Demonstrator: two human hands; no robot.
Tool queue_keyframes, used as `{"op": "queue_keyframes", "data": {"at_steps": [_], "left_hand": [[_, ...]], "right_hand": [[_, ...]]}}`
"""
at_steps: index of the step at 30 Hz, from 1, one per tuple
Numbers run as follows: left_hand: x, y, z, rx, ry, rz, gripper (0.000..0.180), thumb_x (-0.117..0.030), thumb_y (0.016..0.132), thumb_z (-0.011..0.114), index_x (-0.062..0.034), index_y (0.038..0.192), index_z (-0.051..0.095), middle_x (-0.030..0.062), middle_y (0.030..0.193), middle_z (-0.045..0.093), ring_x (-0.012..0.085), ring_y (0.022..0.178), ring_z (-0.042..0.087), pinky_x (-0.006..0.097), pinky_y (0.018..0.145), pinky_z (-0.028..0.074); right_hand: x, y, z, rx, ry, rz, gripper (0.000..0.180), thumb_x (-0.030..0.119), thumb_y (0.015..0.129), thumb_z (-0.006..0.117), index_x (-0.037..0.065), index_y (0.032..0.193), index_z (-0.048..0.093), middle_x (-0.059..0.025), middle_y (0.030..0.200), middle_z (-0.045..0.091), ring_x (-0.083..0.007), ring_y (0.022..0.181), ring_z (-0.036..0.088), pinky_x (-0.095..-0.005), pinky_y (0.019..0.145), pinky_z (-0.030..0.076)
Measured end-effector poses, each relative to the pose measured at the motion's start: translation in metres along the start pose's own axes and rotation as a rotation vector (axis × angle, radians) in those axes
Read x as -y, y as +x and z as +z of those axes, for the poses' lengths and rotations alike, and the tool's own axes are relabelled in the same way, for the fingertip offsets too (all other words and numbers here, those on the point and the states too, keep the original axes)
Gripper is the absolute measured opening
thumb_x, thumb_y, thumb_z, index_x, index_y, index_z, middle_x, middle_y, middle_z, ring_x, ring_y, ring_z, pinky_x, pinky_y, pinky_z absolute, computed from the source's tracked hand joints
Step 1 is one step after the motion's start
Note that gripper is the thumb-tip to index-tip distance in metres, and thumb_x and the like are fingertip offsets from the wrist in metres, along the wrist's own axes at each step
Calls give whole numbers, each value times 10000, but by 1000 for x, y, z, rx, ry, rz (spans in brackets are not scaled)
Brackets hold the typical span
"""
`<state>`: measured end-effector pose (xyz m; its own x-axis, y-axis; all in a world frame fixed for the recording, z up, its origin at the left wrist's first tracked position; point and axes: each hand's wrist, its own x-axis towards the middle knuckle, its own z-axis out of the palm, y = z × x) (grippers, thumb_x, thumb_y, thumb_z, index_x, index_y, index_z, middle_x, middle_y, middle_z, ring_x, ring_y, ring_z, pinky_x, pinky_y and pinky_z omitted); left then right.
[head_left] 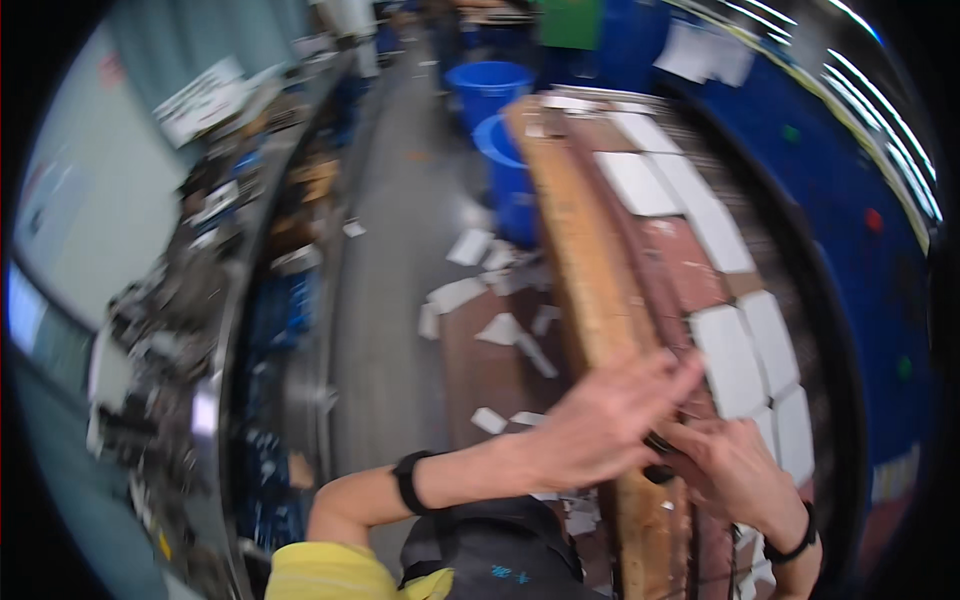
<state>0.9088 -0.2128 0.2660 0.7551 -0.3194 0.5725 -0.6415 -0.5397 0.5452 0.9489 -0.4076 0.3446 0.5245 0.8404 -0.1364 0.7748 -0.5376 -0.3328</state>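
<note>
White cards (pixel 727 362) lay ahead of our right hand (pixel 735 472); we couldn't tell its grip, our left hand's (pixel 590 420), or what remained.

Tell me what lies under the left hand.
The wooden bench edge passes below the left hand, showing on both sides of it; whatever lies directly beneath is covered.

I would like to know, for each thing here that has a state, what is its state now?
Left hand: fingers extended, blurred
Right hand: fingers bent; grip unclear
Small dark object: at the right hand, too blurred to identify
White rectangular pieces: lying flat, in rows
White scraps: loose, scattered
Blue bins: upright, open-topped
Black wristbands: worn, one on each wrist
</note>
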Motion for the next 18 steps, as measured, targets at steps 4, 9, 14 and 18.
{"op": "queue_keyframes", "data": {"at_steps": [4,9,14,18], "left_hand": [[-33,-49,-17,277,-273,-314,913,-86,776,737,16,1505,198,224,809,629,376,701,607,437,657,486],[-52,-115,-35,27,-455,-485,815,-89,816,711,4,1489,261,229,880,661,389,694,620,435,684,495],[-56,-158,-68,-302,-498,-527,598,-69,832,687,18,1381,464,219,1080,682,308,947,688,364,848,525],[-34,-220,-108,-588,-726,-684,374,-85,901,661,13,1257,598,66,1057,704,86,950,627,263,856,511]], "right_hand": [[44,0,24,-10,20,-115,177,34,745,714,30,910,649,-133,714,646,-378,632,606,-426,564,457],[95,27,40,29,62,-236,163,-2,738,715,15,890,660,-146,730,659,-368,634,625,-394,586,482],[154,50,30,-68,245,-186,136,-56,763,671,-36,894,642,-156,773,659,-296,674,654,-316,648,496],[185,73,24,-117,270,-191,118,-60,774,664,-54,886,630,-126,788,660,-212,725,677,-285,693,517]]}}
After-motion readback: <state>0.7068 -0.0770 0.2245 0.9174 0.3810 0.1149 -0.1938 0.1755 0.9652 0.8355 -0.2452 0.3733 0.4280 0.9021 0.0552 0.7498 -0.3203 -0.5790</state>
